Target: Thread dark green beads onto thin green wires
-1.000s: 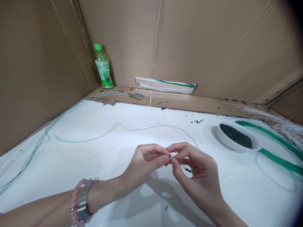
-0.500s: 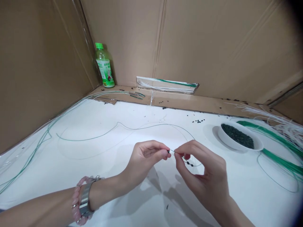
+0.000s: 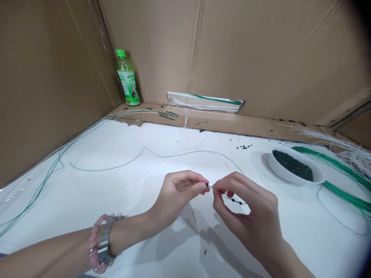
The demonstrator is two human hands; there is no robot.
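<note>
Between thumb and forefinger, my left hand [image 3: 184, 191] pinches a small dark bead [image 3: 207, 185]. My right hand [image 3: 249, 204] is closed on a thin green cord [image 3: 224, 195], whose tip reaches the bead; whether it has passed into the hole I cannot make out. A couple of dark beads [image 3: 237, 201] sit on the cord below my right fingers. The cord's long tail [image 3: 176, 155] curves over the white table [image 3: 121, 204] to the left. A white bowl [image 3: 300, 179] full of dark green beads [image 3: 292, 165] stands to the right of my right hand.
Coils of green cord [image 3: 348, 195] and white cords [image 3: 356, 154] lie beyond the bowl. Loose beads [image 3: 244, 147] are scattered behind my hands. A green bottle [image 3: 127, 81] stands in the back left corner, by the cardboard walls [image 3: 232, 46]. Strung cords [image 3: 166, 115] rest along the back.
My right hand has edged left, bringing the cord's tip up to the bead in my left fingers. The beads on the cord have shifted slightly right. My left hand has barely moved.
</note>
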